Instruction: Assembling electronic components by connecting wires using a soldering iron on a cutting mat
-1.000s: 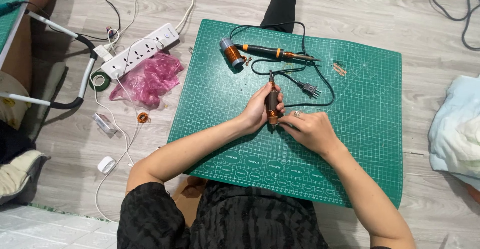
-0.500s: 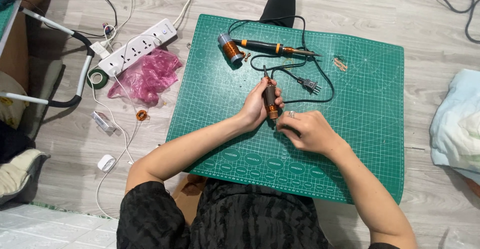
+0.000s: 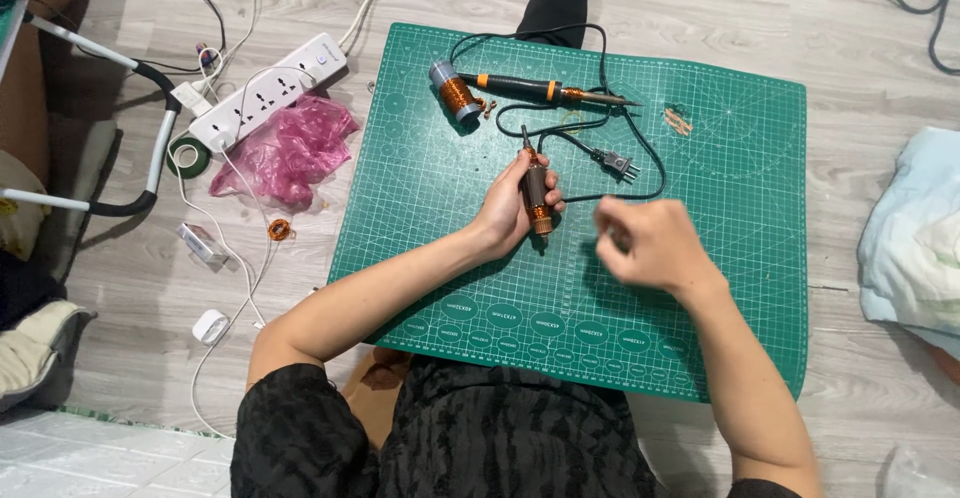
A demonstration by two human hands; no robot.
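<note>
A matt green rubbery cutting mat is lying on pale wood-grain floor. The motor core is showing shiny copper wire (a metal shaft too). Beside it, a crinkled pink plastic bag is gleaming.

Home hobby corner: person sitting on wood floor, green cutting mat, soldering iron, power strip lying around.
</note>
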